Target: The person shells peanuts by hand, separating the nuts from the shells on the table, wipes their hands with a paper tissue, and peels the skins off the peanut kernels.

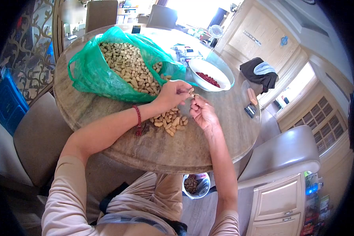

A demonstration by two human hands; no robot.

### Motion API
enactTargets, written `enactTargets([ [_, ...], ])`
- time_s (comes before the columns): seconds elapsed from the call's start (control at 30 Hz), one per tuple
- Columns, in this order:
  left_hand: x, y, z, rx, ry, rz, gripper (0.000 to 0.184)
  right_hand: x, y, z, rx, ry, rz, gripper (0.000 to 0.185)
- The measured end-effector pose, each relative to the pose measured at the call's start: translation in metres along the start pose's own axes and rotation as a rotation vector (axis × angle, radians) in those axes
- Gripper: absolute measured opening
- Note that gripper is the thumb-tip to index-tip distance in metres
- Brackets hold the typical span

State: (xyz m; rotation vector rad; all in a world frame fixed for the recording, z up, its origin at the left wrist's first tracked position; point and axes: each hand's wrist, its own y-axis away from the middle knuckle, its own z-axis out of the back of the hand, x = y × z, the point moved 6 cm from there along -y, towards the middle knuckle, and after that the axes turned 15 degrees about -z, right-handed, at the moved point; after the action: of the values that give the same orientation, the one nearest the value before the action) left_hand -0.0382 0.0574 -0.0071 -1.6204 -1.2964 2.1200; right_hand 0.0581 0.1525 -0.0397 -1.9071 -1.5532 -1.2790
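My left hand (172,95), with a red bead bracelet on its wrist, pinches a small piece of peanut shell (191,92) over the table. Close beside it on the right, my right hand (203,111) has its fingers closed on the same peanut, fingertips nearly touching. Below the left hand lies a loose pile of unshelled peanuts (170,122) on the tabletop. An open green plastic bag (86,74) full of unshelled peanuts sits behind and left of the hands. Beyond the right hand, a white bowl (198,65) holds red kernels.
The round stone table (126,151) fills the middle. A bin (202,189) with shells stands on the floor below its edge. Chairs (287,153) flank the table. At the right lie a dark object (250,110) and dark cloth (263,78); a packet (186,54) is behind.
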Motion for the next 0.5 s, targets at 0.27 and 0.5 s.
enactTargets([
  [0.27, 0.001, 0.002, -0.003, 0.077, -0.001, 0.011, 0.014, 0.011, 0.016, -0.012, -0.228, 0.330, 0.148, 0.016],
  [0.5, -0.026, -0.007, -0.012, 0.486, -0.525, -0.296, 0.018, 0.062, 0.037, 0.015, -0.890, 1.266, 0.464, 0.025],
])
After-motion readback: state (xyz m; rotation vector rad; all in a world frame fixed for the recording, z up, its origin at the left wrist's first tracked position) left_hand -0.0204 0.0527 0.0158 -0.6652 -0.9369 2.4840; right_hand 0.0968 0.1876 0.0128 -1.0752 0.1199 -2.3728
